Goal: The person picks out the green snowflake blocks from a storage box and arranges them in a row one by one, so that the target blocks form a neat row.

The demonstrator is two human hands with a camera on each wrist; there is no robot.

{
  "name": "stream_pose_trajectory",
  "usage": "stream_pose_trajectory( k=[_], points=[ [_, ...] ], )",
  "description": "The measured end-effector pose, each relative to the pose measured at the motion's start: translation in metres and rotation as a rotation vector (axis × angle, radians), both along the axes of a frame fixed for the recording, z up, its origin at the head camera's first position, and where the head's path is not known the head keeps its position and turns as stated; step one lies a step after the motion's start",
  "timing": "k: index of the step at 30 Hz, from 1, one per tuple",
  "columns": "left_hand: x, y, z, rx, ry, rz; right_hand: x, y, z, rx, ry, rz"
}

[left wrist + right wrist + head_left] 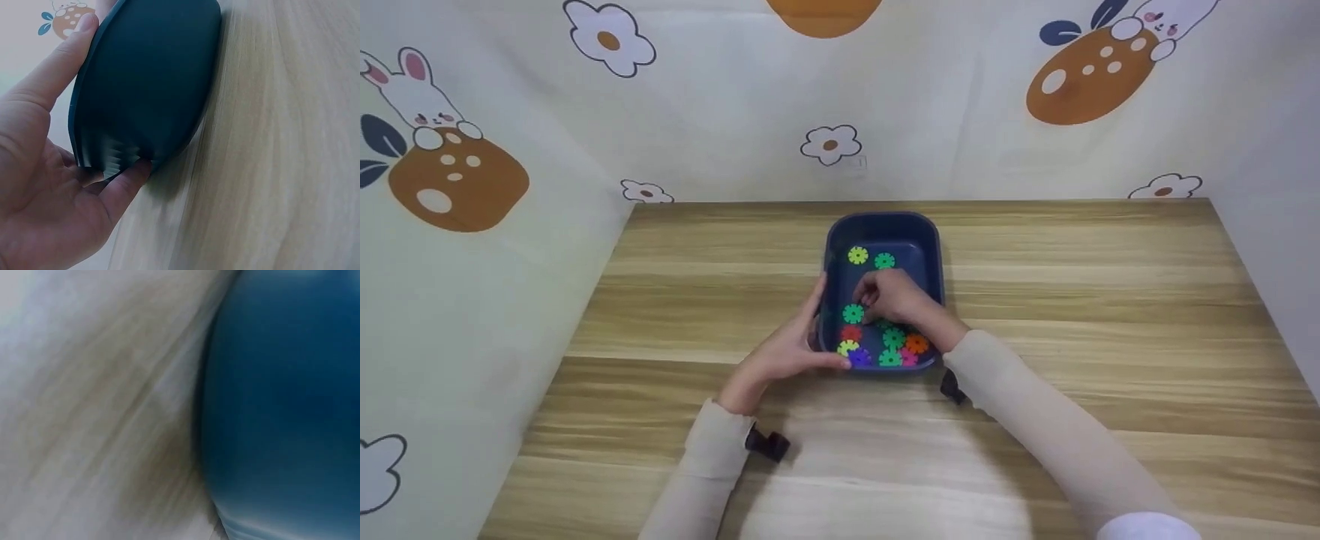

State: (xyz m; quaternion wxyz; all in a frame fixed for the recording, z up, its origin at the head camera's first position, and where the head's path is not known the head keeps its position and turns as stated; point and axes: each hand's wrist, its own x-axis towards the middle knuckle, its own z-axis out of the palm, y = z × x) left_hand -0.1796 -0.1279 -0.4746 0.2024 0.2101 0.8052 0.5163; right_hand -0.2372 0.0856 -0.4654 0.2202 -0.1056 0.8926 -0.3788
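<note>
A dark blue plastic tray (919, 262) stands on the table with several notched snowflake-shaped plastic discs inside. My left hand (784, 349) holds the tray at its near left corner, thumb on the near rim and fingers along the left wall. In the left wrist view, that hand (62, 169) curls its fingers against the tray's outer wall (146, 73). Inside the tray, my right hand (894, 296) has bent fingers beside a green disc (853, 313); whether they pinch a disc is hidden. The right wrist view shows only the tray's outside (287, 405) and the table.
A yellow disc (858, 256) and a green disc (884, 260) lie toward the tray's far end. Red, purple, orange (916, 343), pink and more green discs gather at the near end. A patterned cloth (720, 112) backs the wooden table (1072, 300).
</note>
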Motion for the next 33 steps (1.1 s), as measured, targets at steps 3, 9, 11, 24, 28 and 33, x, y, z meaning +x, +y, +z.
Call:
stream_pose_trajectory(
  k=[3, 9, 11, 24, 28, 33],
  points=[
    [0.0, 0.001, 0.002, -0.01, -0.003, 0.003, 0.0, 0.0, 0.0, 0.031, 0.022, 0.023],
    [0.005, 0.005, 0.011, -0.051, -0.011, 0.025, 0.0, 0.001, -0.001, 0.016, 0.039, 0.023],
    [0.006, 0.006, 0.012, -0.05, -0.008, 0.03, 0.0, 0.001, -0.002, -0.008, 0.039, 0.006],
    [0.005, 0.01, 0.01, -0.019, 0.068, 0.02, 0.0, 0.001, -0.001, 0.039, 0.036, 0.147],
    [0.004, 0.01, 0.009, -0.016, 0.086, 0.015, 0.0, 0.0, 0.0, 0.045, 0.032, 0.176],
    [0.005, 0.011, 0.008, -0.004, 0.071, 0.012, 0.001, 0.0, -0.002, 0.035, 0.037, 0.21]
  ],
)
